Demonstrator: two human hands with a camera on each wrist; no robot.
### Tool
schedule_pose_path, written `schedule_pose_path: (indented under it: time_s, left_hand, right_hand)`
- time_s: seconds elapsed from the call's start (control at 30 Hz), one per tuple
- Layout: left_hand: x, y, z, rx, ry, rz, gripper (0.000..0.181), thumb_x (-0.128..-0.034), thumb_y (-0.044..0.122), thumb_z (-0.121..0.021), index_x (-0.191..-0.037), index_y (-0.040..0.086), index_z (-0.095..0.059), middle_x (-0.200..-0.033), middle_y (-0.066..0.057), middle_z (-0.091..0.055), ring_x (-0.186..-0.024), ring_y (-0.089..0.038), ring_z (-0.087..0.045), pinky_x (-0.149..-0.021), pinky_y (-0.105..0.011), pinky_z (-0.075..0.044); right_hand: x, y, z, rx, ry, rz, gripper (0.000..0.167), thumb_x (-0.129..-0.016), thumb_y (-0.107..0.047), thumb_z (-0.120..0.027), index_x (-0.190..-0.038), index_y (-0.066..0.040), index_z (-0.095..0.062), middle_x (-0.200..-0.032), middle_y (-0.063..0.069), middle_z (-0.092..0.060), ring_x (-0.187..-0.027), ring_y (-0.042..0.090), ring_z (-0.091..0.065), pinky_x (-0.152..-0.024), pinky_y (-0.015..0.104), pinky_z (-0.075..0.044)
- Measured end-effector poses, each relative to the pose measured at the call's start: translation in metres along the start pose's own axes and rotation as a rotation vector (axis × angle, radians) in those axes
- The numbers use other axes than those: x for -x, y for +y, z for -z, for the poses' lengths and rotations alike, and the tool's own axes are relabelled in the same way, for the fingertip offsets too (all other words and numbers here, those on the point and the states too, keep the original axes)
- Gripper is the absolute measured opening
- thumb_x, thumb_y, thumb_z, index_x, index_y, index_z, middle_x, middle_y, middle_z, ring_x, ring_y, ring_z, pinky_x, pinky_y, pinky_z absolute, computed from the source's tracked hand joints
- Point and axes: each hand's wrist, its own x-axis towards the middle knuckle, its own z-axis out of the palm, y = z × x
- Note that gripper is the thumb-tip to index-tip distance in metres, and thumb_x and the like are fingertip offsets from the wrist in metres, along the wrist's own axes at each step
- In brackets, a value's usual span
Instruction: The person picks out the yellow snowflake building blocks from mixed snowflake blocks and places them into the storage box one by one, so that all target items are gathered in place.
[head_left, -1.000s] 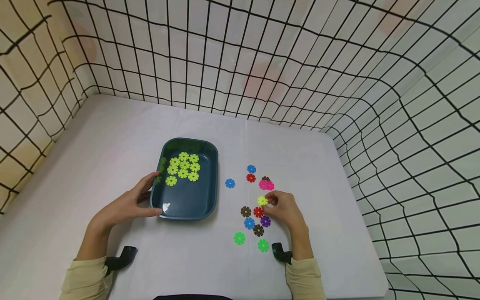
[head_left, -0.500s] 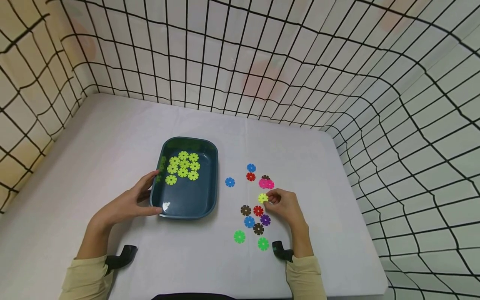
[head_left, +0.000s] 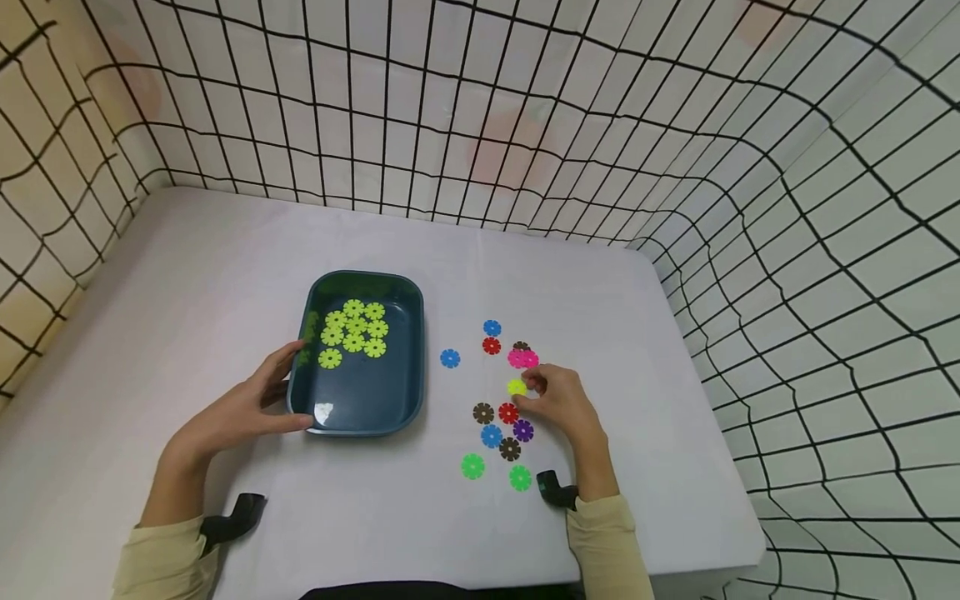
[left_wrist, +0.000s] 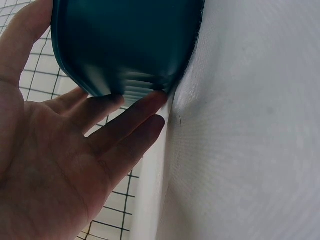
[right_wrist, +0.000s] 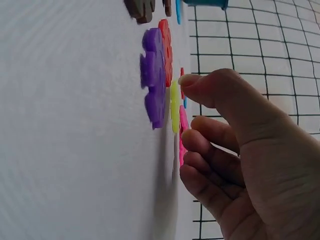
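In the head view, my left hand (head_left: 232, 412) rests against the left side of a dark blue-green tray (head_left: 420, 379). Its thumb touches the near-left corner and a fingertip the left rim; in the left wrist view the fingers (left_wrist: 132, 117) lie fairly straight along the tray's outer wall (left_wrist: 125, 45). My right hand (head_left: 564, 400) is low over the table, thumb and index finger spread on either side of a yellow notched disc (head_left: 517, 387). The disc (right_wrist: 174, 107) looks flat on the cloth; whether the fingertips touch it is unclear. Several yellow-green discs (head_left: 353, 324) lie inside the tray.
Loose discs surround the right hand: pink (head_left: 522, 358), red (head_left: 508, 413), purple (head_left: 522, 430), brown (head_left: 510, 449), blue (head_left: 491, 436) and green (head_left: 472, 466). Further left lies another blue disc (head_left: 450, 358). Black wire mesh (head_left: 480, 150) stands along the table's far and right sides.
The right thumb and index finger, closer together on the yellow disc's right edge half a second ago, have spread apart. The head view has shifted slightly. The left hand keeps its place on the tray.
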Motion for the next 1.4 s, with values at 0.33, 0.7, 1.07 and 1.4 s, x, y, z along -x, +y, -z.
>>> schedule_pose_path:
  time_s: [0.33, 0.7, 1.07, 1.4]
  left_hand:
    - [0.001, 0.002, 0.001, -0.009, 0.000, -0.012, 0.108, -0.0810, 0.025, -0.079, -0.157, 0.020, -0.003, -0.157, -0.030, -0.017, -0.136, -0.059, -0.030, -0.102, -0.066, -0.038]
    - [0.001, 0.002, 0.001, -0.023, 0.003, 0.002, 0.108, -0.0809, 0.027, -0.079, -0.157, 0.021, -0.002, -0.156, -0.032, -0.018, -0.135, -0.059, -0.031, -0.102, -0.066, -0.039]
    - [0.001, 0.001, 0.000, -0.013, 0.004, -0.006, 0.108, -0.0810, 0.027, -0.079, -0.157, 0.022, -0.002, -0.158, -0.030, -0.015, -0.136, -0.060, -0.029, -0.102, -0.067, -0.039]
    - [0.002, 0.002, 0.000, -0.006, -0.001, -0.004, 0.108, -0.0815, 0.027, -0.078, -0.157, 0.018, -0.002, -0.157, -0.031, -0.016, -0.135, -0.060, -0.030, -0.102, -0.066, -0.039]
  right_hand:
    - [-0.008, -0.004, -0.003, 0.037, -0.052, -0.064, 0.031, -0.074, -0.020, -0.083, -0.097, -0.004, -0.071, -0.087, 0.004, -0.068, -0.079, 0.016, -0.057, -0.075, 0.030, -0.056]
    - [-0.011, -0.007, -0.005, 0.089, -0.057, -0.075, 0.030, -0.071, -0.019, -0.081, -0.094, -0.005, -0.069, -0.085, 0.003, -0.064, -0.079, 0.017, -0.055, -0.072, 0.029, -0.056]
    - [-0.008, -0.009, -0.003, 0.086, -0.011, -0.043, 0.030, -0.069, -0.022, -0.082, -0.092, -0.007, -0.069, -0.081, 0.002, -0.064, -0.076, 0.016, -0.054, -0.069, 0.027, -0.053]
    - [-0.023, -0.037, 0.005, 0.005, 0.015, 0.135, 0.023, -0.073, -0.019, -0.078, -0.090, -0.005, -0.070, -0.078, 0.004, -0.066, -0.072, 0.016, -0.056, -0.064, 0.023, -0.051]
